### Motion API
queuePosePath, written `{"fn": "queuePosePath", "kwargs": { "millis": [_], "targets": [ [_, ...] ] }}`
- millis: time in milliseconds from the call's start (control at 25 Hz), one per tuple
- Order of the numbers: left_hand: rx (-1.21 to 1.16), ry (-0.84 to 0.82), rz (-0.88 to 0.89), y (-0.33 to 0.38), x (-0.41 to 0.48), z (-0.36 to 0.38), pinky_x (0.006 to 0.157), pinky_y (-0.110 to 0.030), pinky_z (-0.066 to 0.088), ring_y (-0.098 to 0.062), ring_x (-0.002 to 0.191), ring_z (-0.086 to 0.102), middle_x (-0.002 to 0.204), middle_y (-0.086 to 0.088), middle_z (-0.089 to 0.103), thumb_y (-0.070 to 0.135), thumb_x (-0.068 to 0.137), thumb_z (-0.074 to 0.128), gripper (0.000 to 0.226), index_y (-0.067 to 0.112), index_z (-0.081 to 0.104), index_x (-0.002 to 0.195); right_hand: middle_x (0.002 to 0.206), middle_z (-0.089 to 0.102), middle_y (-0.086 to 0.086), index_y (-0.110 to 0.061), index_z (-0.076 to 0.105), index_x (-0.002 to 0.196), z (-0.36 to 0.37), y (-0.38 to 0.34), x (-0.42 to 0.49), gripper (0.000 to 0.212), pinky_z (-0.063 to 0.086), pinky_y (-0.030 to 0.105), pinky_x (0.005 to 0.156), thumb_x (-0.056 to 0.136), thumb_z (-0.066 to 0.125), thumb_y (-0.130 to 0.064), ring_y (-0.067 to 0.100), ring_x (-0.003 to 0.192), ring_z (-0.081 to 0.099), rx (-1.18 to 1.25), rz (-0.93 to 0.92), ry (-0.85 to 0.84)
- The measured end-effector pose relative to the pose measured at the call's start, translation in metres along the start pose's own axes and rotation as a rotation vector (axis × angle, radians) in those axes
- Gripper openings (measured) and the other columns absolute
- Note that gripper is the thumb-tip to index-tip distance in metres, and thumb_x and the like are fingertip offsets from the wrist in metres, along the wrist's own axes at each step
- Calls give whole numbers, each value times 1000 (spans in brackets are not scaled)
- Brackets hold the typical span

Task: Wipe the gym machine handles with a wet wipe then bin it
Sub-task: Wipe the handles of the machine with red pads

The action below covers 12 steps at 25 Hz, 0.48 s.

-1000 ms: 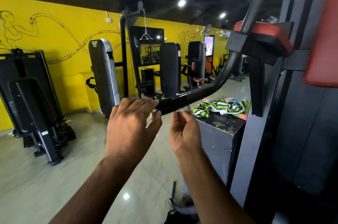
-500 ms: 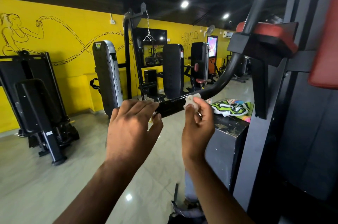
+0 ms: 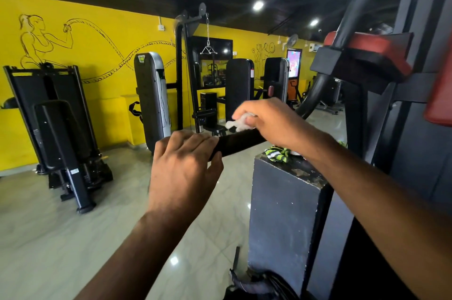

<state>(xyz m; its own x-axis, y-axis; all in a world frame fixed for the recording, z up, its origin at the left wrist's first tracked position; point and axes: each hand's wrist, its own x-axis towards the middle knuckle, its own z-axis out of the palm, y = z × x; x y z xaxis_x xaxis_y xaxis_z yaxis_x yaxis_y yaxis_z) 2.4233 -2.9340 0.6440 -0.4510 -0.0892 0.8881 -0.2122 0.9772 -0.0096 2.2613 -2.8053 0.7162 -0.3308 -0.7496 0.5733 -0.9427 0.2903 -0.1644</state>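
A black machine handle [image 3: 238, 143] runs from a curved black arm down and left across the middle of the view. My left hand [image 3: 184, 165] is wrapped around the handle's near end. My right hand [image 3: 274, 123] lies over the top of the handle, farther along it, and presses a crumpled white wet wipe [image 3: 238, 123] onto the bar. Part of the wipe sticks out to the left of my fingers. No bin is in view.
A dark grey block [image 3: 286, 214] stands under my right forearm with a green and white cloth [image 3: 277, 154] on top. The machine's black frame and red pads [image 3: 376, 49] fill the right side. Other gym machines [image 3: 151, 94] stand along the yellow wall on a glossy floor.
My right hand has risen from under the handle to on top of it with the wipe, palm now turned down. My left hand has kept its hold on the handle's end.
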Motion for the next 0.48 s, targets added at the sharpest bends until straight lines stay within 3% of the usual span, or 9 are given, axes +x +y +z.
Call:
{"fn": "queuePosePath", "kwargs": {
  "millis": [40, 160, 280, 360, 480],
  "targets": [
    [8, 3, -1, 1, 0, 0, 79, -38, 40, -26, 103, 58, 105, 1, 72, 31, 84, 59, 29, 18, 72, 107, 114, 65, -10, -20, 65, 121, -4, -4, 8, 27, 43, 10, 76, 96, 57, -12, 1, 99, 60, 10, -45, -99],
    [29, -6, -12, 5, 3, -1, 78, -38, 40, -26, 102, 58, 103, 2, 72, 33, 85, 54, 32, 19, 73, 106, 109, 66, -8, -20, 68, 116, -10, -8, 27, 24, 44, 14, 77, 95, 58, -13, 1, 94, 59, -154, -105, -317],
    [40, -28, -27, 5, 4, -1, 79, -38, 40, -26, 102, 59, 102, 3, 73, 35, 84, 54, 32, 20, 73, 106, 103, 62, -11, -21, 69, 114, -16, -5, 28, 24, 37, 13, 67, 97, 54, -11, -5, 84, 55, -116, -73, -377],
    [47, -39, -42, 6, 5, -2, 79, -38, 40, -26, 102, 59, 102, 3, 73, 35, 84, 55, 32, 22, 73, 107, 105, 61, -13, -23, 67, 117, -14, -4, 28, 28, 44, 19, 75, 98, 51, -9, -1, 89, 57, -63, -116, -391],
    [29, -53, -44, 8, 6, 0, 80, -38, 39, -25, 101, 59, 102, 4, 72, 35, 84, 59, 29, 22, 73, 105, 114, 65, -5, -25, 66, 119, -14, 0, 37, 34, 47, 27, 79, 98, 49, -4, 6, 88, 58, -213, -51, -501]
  ]
}}
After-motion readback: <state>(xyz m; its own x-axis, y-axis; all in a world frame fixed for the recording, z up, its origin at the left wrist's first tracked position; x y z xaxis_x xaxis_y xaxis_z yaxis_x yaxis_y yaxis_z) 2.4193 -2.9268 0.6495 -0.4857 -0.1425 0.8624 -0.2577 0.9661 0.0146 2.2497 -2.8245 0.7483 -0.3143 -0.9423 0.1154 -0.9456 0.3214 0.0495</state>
